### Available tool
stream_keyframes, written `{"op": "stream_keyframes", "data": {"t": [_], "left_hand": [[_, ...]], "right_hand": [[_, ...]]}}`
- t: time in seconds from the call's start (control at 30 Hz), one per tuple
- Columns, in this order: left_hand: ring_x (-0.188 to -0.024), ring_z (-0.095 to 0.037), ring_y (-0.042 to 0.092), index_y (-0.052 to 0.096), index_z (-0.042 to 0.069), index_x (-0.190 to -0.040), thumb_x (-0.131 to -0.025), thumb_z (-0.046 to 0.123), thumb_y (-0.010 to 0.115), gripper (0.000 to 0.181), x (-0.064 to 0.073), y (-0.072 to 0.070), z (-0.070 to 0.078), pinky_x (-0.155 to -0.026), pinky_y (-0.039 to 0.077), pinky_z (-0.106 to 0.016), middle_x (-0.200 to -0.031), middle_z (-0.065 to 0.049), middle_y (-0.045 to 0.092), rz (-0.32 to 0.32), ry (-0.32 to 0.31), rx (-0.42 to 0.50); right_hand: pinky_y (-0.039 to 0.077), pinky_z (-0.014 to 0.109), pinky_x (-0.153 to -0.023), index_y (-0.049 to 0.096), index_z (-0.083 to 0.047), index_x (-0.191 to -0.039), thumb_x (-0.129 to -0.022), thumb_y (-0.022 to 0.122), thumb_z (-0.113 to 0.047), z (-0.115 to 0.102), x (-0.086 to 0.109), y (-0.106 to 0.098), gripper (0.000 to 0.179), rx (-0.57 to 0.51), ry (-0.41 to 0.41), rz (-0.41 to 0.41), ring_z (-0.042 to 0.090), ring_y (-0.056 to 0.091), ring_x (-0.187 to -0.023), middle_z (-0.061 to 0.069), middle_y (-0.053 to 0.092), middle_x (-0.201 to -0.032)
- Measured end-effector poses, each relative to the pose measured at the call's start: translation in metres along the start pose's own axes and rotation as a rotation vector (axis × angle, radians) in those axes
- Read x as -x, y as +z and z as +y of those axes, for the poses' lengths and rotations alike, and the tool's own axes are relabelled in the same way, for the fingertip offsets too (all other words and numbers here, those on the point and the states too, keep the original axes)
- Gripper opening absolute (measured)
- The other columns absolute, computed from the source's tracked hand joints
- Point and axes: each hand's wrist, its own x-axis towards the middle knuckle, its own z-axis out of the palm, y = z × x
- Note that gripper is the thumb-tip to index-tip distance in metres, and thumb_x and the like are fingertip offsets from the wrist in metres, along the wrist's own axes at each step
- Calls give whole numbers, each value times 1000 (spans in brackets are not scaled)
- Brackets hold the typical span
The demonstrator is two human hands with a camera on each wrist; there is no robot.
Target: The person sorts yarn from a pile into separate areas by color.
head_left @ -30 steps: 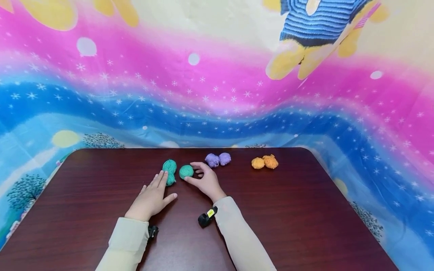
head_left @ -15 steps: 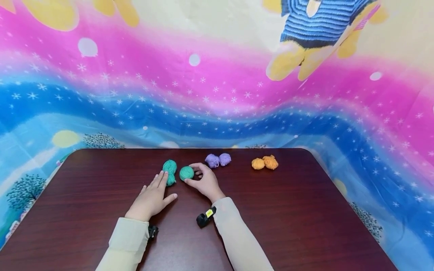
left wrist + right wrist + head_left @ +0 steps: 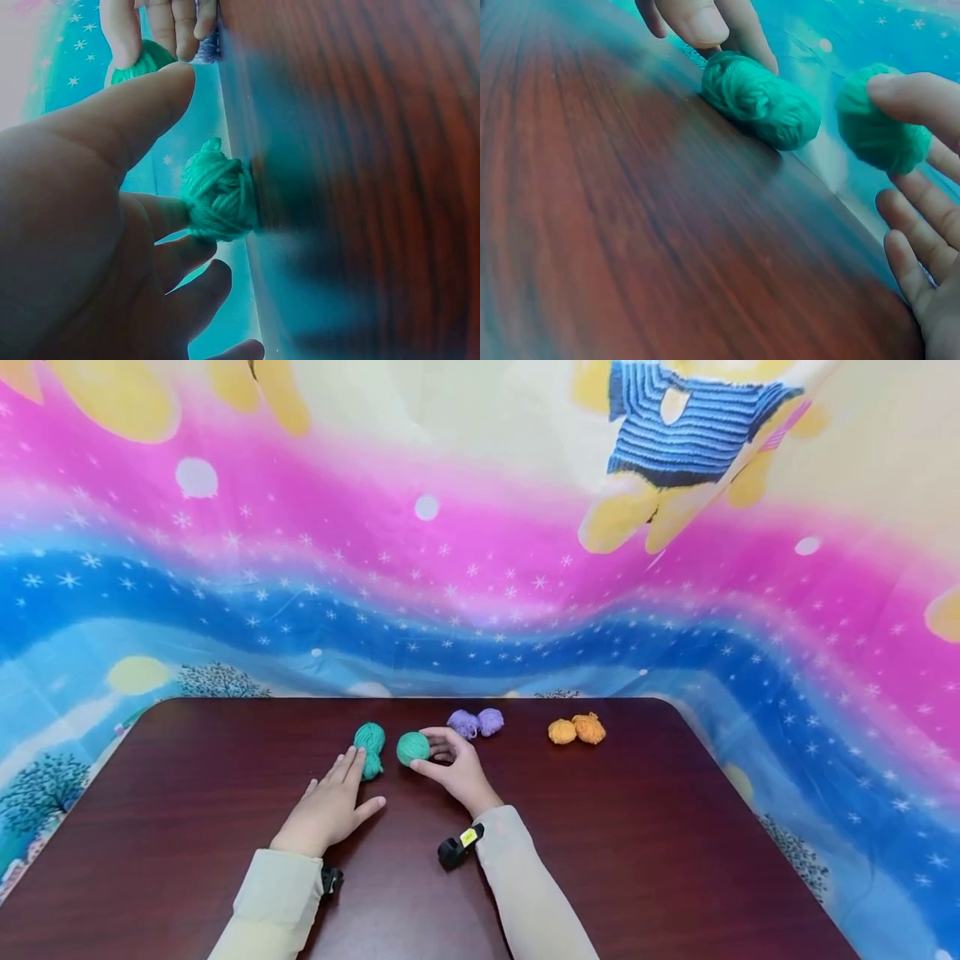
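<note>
My right hand pinches a round green yarn ball between thumb and fingers. The right wrist view shows the thumb across this yarn ball, with other fingers spread below. Just left of it on the table, two more green yarn balls touch and form one long shape. My left hand lies beside this pair, fingers straight and fingertips against its left side. In the left wrist view the near ball of the pair meets those fingertips, with the thumb held apart from it.
Two purple yarn balls sit side by side at the table's back edge, partly behind my right hand. Two orange yarn balls lie farther right. The dark wooden table ends at a printed cloth backdrop.
The head view has tilted up slightly. My right hand and its yarn ball have drifted a little right, so the gap to the green pair is wider. My left hand keeps its place.
</note>
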Motion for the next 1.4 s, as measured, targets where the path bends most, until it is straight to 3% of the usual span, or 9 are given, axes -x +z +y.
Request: {"op": "stream_keyframes", "data": {"t": [0.33, 0.57, 0.73, 1.0, 1.17, 1.4], "left_hand": [[-149, -49, 21, 20, -6, -159, -100, 39, 64, 87, 5, 4, -2, -112, 22, -73, -163, -31, 18, -5, -4, 4], [-148, -49, 22, 21, -6, -158, -99, 39, 65, 87, 2, 5, -4, -112, 22, -73, -163, -31, 19, -3, 16, 2], [-148, -50, 22, 21, -6, -158, -100, 39, 64, 86, 1, 2, -7, -111, 23, -73, -162, -31, 19, 8, 20, -5], [-148, -49, 22, 20, -7, -158, -100, 38, 64, 86, 2, 0, -6, -111, 23, -73, -163, -31, 19, 7, 21, 6], [-149, -49, 22, 20, -7, -159, -100, 39, 63, 86, 1, 0, -4, -111, 23, -73, -163, -31, 18, 12, 19, 12], [-149, -49, 21, 19, -6, -159, -100, 38, 64, 86, 0, -1, -2, -112, 22, -72, -163, -30, 17, 8, 16, 22]], "right_hand": [[54, 29, -85, 65, -16, -131, -87, 82, -14, 10, 15, -3, 47, -80, 51, -65, 21, 64, -100, 6, 67, -118], [54, 27, -84, 65, -14, -131, -86, 82, -10, 7, 24, 0, 48, -76, 64, -38, 23, 64, -97, 8, 66, -118], [55, 28, -84, 68, -9, -125, -86, 82, -9, -6, 27, 9, 42, 19, 35, -46, 21, 65, -94, 8, 68, -113], [56, 27, -80, 70, -11, -114, -86, 82, -12, 2, 22, 11, 30, 214, -33, -61, 12, 66, -87, 6, 69, -101], [56, 26, -80, 70, -11, -114, -87, 81, -11, -2, 20, 8, 29, 242, -35, -66, 15, 67, -87, 7, 69, -101], [57, 44, -84, 68, -6, -122, -86, 81, -6, -7, 20, 5, 38, 162, -20, -61, 32, 68, -94, 16, 70, -106]]}}
